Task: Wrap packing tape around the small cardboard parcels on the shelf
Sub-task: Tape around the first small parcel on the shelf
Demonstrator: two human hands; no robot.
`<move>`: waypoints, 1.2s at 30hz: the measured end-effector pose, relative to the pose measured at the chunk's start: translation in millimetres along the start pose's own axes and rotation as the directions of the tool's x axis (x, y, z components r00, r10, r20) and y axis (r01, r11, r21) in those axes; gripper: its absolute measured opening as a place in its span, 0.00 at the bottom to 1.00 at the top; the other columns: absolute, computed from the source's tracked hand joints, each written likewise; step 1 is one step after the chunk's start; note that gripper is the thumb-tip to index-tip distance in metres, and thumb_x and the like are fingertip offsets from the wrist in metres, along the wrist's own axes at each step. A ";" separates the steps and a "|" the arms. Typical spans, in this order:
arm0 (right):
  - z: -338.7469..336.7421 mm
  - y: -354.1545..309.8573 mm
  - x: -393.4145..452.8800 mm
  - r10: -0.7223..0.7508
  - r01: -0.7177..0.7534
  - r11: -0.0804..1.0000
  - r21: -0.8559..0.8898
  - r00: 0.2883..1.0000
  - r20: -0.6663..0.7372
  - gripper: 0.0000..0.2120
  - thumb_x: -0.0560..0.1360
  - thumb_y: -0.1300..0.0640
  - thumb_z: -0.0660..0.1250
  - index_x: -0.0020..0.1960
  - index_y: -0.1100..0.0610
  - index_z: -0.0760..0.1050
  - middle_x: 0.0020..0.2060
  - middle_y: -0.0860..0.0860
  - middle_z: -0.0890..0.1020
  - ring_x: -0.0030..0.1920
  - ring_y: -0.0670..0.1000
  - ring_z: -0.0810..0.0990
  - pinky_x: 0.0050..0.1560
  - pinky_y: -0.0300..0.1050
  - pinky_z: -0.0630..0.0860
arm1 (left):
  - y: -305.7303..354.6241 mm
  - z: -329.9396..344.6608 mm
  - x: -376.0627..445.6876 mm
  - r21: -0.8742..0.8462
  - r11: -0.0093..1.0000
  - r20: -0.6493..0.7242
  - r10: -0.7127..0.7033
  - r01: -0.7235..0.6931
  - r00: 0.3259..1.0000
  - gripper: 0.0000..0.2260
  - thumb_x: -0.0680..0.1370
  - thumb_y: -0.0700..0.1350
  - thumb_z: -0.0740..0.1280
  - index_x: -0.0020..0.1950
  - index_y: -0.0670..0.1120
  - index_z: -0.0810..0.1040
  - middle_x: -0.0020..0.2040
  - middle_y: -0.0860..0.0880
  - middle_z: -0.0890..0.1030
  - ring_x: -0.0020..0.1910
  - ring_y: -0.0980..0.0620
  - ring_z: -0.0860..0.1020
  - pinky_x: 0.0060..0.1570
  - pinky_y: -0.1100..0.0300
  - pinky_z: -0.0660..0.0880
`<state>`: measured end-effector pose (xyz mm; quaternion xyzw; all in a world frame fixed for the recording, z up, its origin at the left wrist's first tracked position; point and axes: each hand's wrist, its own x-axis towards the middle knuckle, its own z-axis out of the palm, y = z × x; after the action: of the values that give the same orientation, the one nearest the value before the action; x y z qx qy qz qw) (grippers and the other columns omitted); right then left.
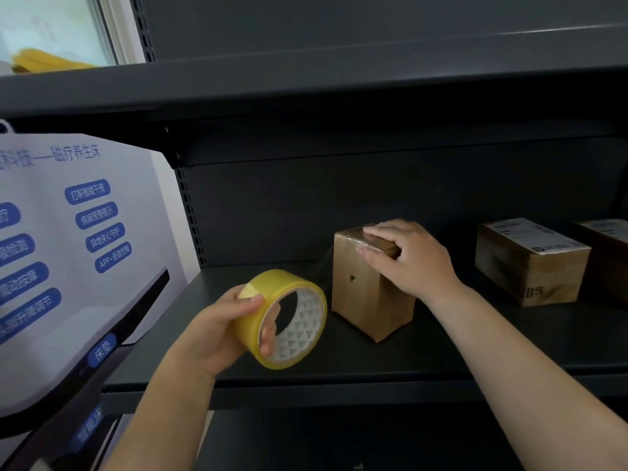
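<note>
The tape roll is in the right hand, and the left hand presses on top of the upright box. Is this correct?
Not quite: the hands are swapped. The head view shows the tape roll in the left hand, and the right hand presses on top of the upright box.

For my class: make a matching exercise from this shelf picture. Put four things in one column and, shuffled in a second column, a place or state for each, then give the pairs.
Things
1. tape roll
2. small upright parcel
3. labelled parcel
4. poster with blue labels

States or places
A. standing left of the shelf
B. under the right hand
C. lying untouched at the right
D. held in the left hand

Pairs: 1-D, 2-B, 3-C, 4-A
</note>
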<state>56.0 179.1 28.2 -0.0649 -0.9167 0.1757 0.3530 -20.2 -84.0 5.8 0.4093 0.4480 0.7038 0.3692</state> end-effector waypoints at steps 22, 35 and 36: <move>1.2 15.1 13.0 0.338 -0.304 0.884 0.354 0.940 -0.038 0.16 0.76 0.43 0.60 0.59 0.47 0.77 0.55 0.47 0.79 0.56 0.49 0.76 0.59 0.51 0.72 | 12.2 18.2 1.2 0.362 0.894 -0.344 -0.136 0.265 0.929 0.32 0.45 0.60 0.81 0.39 0.42 0.79 0.26 0.46 0.81 0.24 0.53 0.79 0.28 0.61 0.78; 7.5 17.3 14.8 0.490 -0.389 0.786 0.481 0.866 -0.100 0.14 0.75 0.42 0.61 0.48 0.50 0.79 0.44 0.48 0.80 0.47 0.48 0.77 0.53 0.47 0.73 | 16.4 8.1 1.4 0.584 0.684 -0.456 -0.169 0.437 0.874 0.41 0.41 0.68 0.76 0.46 0.45 0.80 0.40 0.47 0.86 0.39 0.50 0.84 0.37 0.61 0.78; 8.1 17.9 14.7 0.503 -0.397 0.783 0.479 0.857 -0.113 0.15 0.75 0.42 0.61 0.49 0.51 0.79 0.44 0.49 0.80 0.47 0.49 0.77 0.52 0.46 0.73 | 18.1 10.3 4.0 0.600 0.656 -0.457 -0.187 0.457 0.869 0.40 0.42 0.68 0.76 0.46 0.45 0.80 0.41 0.46 0.85 0.40 0.50 0.84 0.38 0.60 0.78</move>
<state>39.6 197.1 25.2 -0.2223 -0.7620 0.4481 0.4113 -15.2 -83.0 26.4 0.2947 0.8029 0.4681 0.2224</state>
